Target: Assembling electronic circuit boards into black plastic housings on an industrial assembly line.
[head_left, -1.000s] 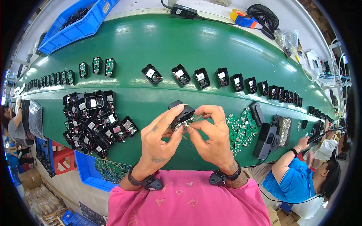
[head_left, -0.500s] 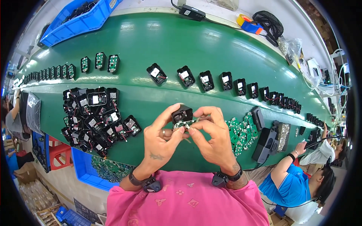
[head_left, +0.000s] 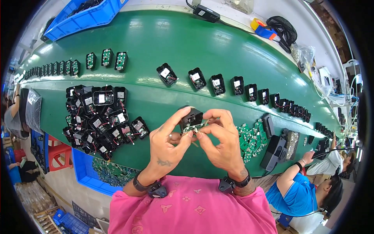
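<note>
My left hand wraps round a small black plastic housing, holding it tilted above the green bench. A green circuit board stands on edge at the housing's near side. Fingers of my right hand are closed on the board's near face, close to my left thumb; thin wires show between the fingertips. How far the board sits inside the housing is hidden. Left of my hands lies a pile of black housings with wires and white pads. To the right is a heap of loose green boards.
A curved row of black housings runs along the bench, with board-filled housings at the far left. Blue bins stand at the back left and beside my lap. A co-worker in blue sits at right.
The bench and its things have shifted slightly in view. My hands keep nearly the same hold, with the housing and board a little more tilted.
</note>
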Demonstrator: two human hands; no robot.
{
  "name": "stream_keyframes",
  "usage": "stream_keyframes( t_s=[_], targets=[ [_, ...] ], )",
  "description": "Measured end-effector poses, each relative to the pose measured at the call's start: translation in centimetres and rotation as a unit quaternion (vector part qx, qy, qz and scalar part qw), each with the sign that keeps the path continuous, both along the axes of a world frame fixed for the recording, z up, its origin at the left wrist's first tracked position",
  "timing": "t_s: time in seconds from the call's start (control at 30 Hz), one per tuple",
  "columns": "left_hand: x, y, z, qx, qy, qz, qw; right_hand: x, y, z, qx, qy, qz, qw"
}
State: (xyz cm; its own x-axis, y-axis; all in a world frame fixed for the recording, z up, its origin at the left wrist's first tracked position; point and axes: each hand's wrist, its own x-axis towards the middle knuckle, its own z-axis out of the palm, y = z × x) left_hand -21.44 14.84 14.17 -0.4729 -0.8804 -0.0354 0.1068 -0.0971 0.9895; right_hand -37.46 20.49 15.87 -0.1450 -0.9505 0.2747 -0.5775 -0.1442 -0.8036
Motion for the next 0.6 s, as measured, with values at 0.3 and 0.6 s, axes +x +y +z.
stream_keyframes(
  t_s=[0.3, 0.6],
  targets=[
    [-0.3, -0.3, -1.1, -0.172, -0.127, 0.059, 0.975, 1.0, -1.1, -1.6, 0.004, 0.073, -0.002, 0.997],
    [2.9, 0.2, -8.0, 0.044, -0.018, 0.055, 0.997, 1.7, -8.3, 0.3, 0.012, 0.264, 0.067, 0.962]
  ],
)
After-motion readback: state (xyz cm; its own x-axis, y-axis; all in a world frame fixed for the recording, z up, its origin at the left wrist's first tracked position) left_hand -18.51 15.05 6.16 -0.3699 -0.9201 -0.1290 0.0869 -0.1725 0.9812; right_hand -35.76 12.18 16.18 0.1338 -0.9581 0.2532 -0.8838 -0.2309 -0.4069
